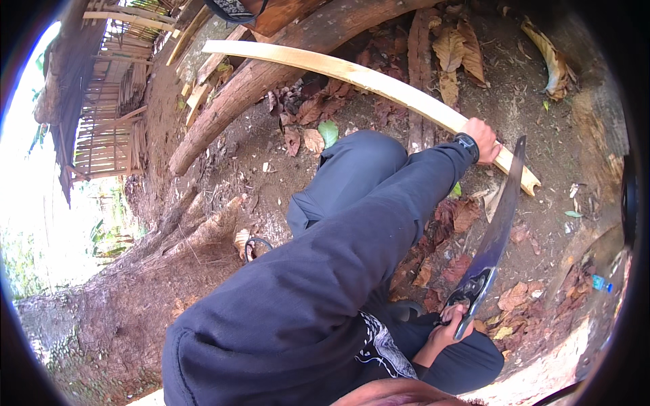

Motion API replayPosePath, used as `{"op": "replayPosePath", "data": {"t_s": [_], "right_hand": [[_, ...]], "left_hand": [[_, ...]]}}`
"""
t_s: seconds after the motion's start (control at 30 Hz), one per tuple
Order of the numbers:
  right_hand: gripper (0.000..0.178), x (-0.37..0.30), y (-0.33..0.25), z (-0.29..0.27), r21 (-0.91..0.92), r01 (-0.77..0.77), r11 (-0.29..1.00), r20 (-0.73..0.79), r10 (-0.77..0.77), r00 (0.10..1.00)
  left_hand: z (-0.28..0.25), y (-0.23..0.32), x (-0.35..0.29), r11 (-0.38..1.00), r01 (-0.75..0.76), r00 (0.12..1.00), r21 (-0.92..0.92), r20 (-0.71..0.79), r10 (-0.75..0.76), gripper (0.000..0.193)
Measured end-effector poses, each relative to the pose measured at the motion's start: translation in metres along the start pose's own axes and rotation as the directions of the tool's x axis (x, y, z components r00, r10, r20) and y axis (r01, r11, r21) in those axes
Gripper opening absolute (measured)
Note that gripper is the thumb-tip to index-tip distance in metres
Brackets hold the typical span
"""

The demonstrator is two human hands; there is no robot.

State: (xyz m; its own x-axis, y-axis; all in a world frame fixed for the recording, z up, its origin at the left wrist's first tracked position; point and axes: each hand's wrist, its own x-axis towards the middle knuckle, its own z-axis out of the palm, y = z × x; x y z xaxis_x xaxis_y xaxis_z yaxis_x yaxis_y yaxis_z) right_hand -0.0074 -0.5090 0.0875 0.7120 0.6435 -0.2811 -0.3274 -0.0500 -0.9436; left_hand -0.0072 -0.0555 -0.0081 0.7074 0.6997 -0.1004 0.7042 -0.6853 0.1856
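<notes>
A long pale wooden plank (379,82) runs from the upper left down to the right, bowed by the lens. My left hand (483,139), with a dark watch at the wrist, is wrapped round it near its right end. In my right hand (445,333) is the handle of a handsaw (500,230), low at the right beside my bent leg. The saw's dark blade points up and away, and its tip end crosses the plank between my left hand and the plank's end. Whether the teeth touch the wood, I cannot tell.
A thick log (227,115) lies under the plank's far part. Dry brown leaves (450,51) litter the dirt floor. Large tree roots (135,277) spread at the left, below a bamboo-slat structure (101,128). A small blue plastic piece (601,283) lies at the far right.
</notes>
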Motion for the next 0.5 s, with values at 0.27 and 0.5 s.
{"op": "replayPosePath", "data": {"t_s": [0.27, 0.5], "right_hand": [[0.010, 0.096, 0.021, 0.045, 0.048, -0.081, 0.996, -0.118, 0.086, 0.989], [0.012, -0.016, -0.004, -0.001, -0.252, -0.035, 0.967, -0.132, 0.002, 0.991]], "left_hand": [[0.005, -0.005, 0.010, 0.996, -0.010, 1.000, 0.085, 0.028, 0.007, 0.073], [0.015, 0.001, 0.008, 0.993, -0.049, 0.995, 0.104, -0.082, 0.057, 0.064]]}}
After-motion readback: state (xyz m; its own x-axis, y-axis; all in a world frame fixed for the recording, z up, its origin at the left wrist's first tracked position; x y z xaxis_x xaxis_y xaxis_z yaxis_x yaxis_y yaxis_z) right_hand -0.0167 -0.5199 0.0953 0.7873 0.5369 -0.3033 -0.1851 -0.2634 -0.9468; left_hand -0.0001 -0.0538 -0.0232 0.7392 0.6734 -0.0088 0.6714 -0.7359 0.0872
